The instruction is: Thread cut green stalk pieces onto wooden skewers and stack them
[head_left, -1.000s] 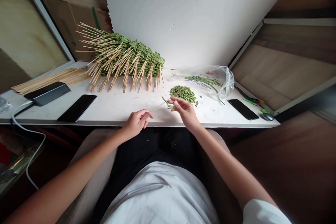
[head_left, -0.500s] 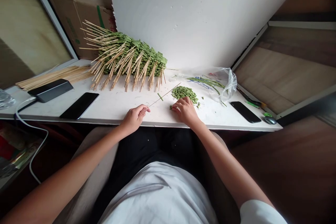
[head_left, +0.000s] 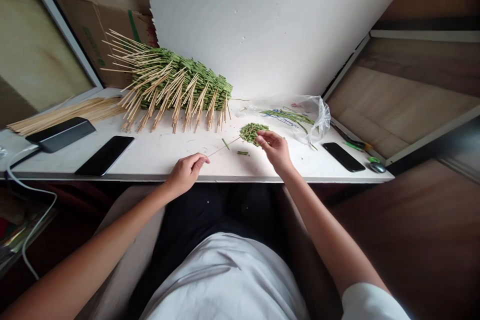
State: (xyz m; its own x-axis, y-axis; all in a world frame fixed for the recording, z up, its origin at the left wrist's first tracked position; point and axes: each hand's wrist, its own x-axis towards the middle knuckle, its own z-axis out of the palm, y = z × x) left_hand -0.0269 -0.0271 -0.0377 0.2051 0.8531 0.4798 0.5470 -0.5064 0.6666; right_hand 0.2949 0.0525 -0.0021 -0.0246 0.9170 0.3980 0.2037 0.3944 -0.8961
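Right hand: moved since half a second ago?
Yes. Judged against the black phone at right, the right hand has moved rightward, nearer that phone, and farther from the table's front edge.

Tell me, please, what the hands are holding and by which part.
The left hand holds a skewer by its near end; the right hand, I cannot tell.

The left forearm (head_left: 127,217), bare, is slanting inward from the person's left, the left wrist (head_left: 168,192) lying just short of the table's (head_left: 225,178) front edge. The left hand (head_left: 187,172) is sitting at that edge, thumb and forefinger pinching, remaining fingers curling in. The right forearm (head_left: 322,225), bare below a short sleeve (head_left: 369,300), is mirroring that slant. The right hand (head_left: 276,149) is hovering beyond the front edge, apart from the left, fingers bending leftward near the thumb; whether their tips are meeting is unclear.
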